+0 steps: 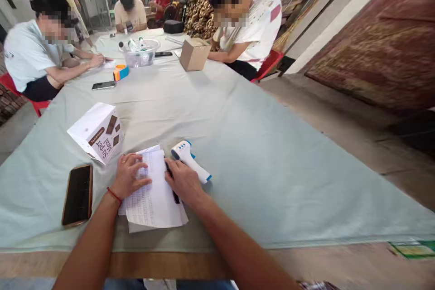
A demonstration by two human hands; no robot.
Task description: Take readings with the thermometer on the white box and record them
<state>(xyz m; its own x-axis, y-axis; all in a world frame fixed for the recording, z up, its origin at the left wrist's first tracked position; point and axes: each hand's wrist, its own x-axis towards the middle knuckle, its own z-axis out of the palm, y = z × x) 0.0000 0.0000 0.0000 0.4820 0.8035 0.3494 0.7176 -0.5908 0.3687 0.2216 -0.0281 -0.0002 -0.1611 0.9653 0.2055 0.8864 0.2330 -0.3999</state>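
A small stack of paper sheets (152,204) covered in rows of writing lies before me on the cloth. My left hand (129,174) rests on its left side, fingers spread, with a red cord around the wrist. At the right side of the sheets my right hand (185,183) is closed around a black pen (176,196), part of which the hand hides. Just beyond that hand lies a white and blue infrared thermometer (185,152). Left of the papers are a white snack box (98,131) with brown print and a smartphone (77,195) in a brown-edged case, its screen dark.
A pale green cloth covers the long table (265,167). Farther off stand a clear plastic basin (141,56) with bottles, a cardboard box (194,56), an orange and blue tape roll (120,72) and another phone (103,85). Several people sit around the far part.
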